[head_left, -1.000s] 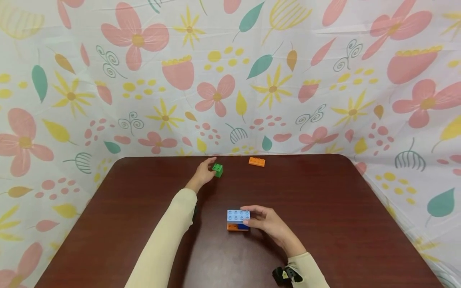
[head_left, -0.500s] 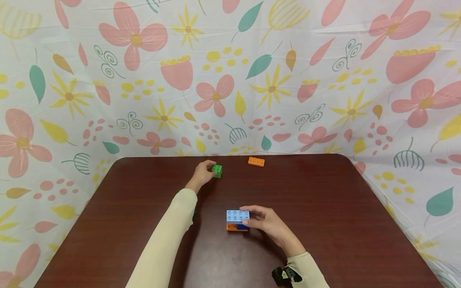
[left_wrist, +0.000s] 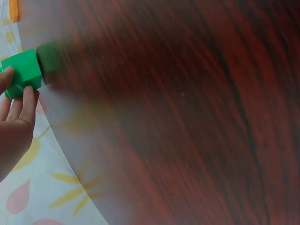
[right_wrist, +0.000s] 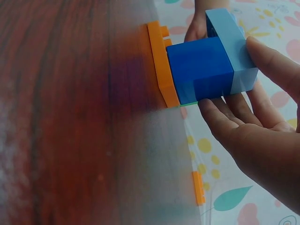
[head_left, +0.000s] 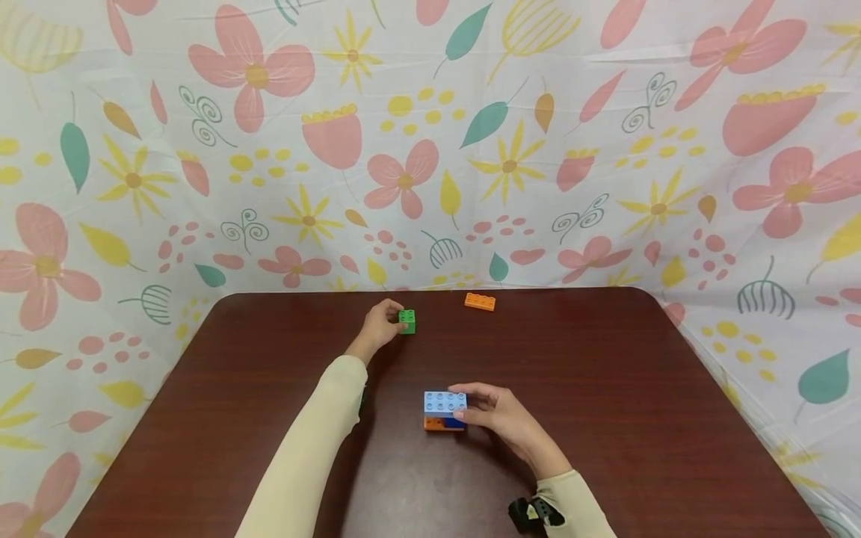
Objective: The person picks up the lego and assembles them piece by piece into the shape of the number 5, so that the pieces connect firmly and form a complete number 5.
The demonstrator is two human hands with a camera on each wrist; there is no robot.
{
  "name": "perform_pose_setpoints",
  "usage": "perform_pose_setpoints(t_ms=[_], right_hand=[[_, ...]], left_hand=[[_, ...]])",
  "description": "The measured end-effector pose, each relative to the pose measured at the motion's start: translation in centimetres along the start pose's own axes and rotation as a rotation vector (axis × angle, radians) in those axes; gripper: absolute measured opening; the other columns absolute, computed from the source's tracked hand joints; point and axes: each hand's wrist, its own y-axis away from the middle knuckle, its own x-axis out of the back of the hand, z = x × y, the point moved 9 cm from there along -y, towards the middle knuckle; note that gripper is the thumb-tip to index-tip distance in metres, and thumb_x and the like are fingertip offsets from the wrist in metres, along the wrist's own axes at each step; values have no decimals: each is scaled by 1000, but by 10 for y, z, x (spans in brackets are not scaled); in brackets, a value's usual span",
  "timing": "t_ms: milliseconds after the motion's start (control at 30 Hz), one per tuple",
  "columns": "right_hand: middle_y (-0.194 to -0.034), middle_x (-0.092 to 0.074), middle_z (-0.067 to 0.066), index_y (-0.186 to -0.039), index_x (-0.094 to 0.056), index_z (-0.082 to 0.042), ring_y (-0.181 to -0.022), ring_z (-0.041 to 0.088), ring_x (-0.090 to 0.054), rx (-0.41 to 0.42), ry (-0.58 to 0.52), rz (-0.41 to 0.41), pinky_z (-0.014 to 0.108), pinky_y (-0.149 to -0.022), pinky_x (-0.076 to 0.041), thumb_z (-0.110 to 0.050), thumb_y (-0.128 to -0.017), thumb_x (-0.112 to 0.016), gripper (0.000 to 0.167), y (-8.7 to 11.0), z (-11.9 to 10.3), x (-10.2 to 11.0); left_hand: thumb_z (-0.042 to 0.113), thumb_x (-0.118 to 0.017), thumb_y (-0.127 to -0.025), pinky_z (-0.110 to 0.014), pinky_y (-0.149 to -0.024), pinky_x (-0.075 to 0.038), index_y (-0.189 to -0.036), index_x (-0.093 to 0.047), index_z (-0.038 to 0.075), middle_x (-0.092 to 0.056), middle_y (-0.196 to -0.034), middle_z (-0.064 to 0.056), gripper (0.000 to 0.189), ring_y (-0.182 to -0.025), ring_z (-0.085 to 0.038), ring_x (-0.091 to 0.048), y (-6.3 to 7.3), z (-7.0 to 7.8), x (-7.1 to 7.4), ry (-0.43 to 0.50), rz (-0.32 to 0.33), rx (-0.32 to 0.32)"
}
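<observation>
Two grips are pinching, each parted as far as its load: the left hand (head_left: 380, 326) holds a green block (head_left: 409, 317), the right hand (head_left: 504, 418) a stack (head_left: 436, 411) of light blue block (right_wrist: 238, 49), dark blue block (right_wrist: 199, 63) and orange base (right_wrist: 161, 65). In the head view, the green block sits at 11 o'clock from the stack, tabletop (head_left: 572, 373) between; the far edge runs at 12, just beyond a loose orange block (head_left: 480, 302). The left arm (head_left: 309, 441) stretches toward 1 o'clock; the right arm (head_left: 575, 504) points between 10 and 11.

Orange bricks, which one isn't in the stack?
The far orange brick, loose on the table; the near orange brick forms the base of the stack.
</observation>
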Motion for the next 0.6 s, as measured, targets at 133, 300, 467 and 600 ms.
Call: perform_pose_setpoints(t_ms=[133, 300, 467, 600], right_hand=[[-129, -57, 14, -127, -62, -6, -106, 21, -59, -2, -2, -2, 31, -87, -51, -21, -86, -74, 45, 0, 0, 0], [-130, -56, 14, -128, -61, -5, -107, 20, -58, -3, 2, -6, 31, -88, -51, -20, -87, -73, 45, 2, -3, -1], [-130, -56, 15, -129, -60, -4, -105, 20, -59, 5, 1, -10, 31, -87, -50, -19, -88, -72, 45, 2, -5, -2], [-129, -57, 15, -128, -60, -4, -104, 20, -59, 7, -3, -7, 30, -87, -51, -19, -87, -73, 46, 1, -3, -1]], left_hand=[[4, -68, -89, -42, -90, -49, -119, -58, 4, -59, -123, -17, 31, -115, -31, -54, 1, -1, -1, 0, 2, -9], [5, -67, -90, -42, -92, -48, -124, -60, 4, -59, -125, -17, 35, -118, -31, -53, 6, 3, 1, 0, 15, -31], [6, -68, -90, -41, -92, -49, -123, -63, 6, -60, -123, -15, 34, -117, -30, -54, 13, 5, 3, 7, 24, -48], [7, -69, -89, -40, -91, -50, -121, -63, 6, -62, -121, -13, 33, -117, -30, -55, 20, 8, 5, 30, 19, -65]])
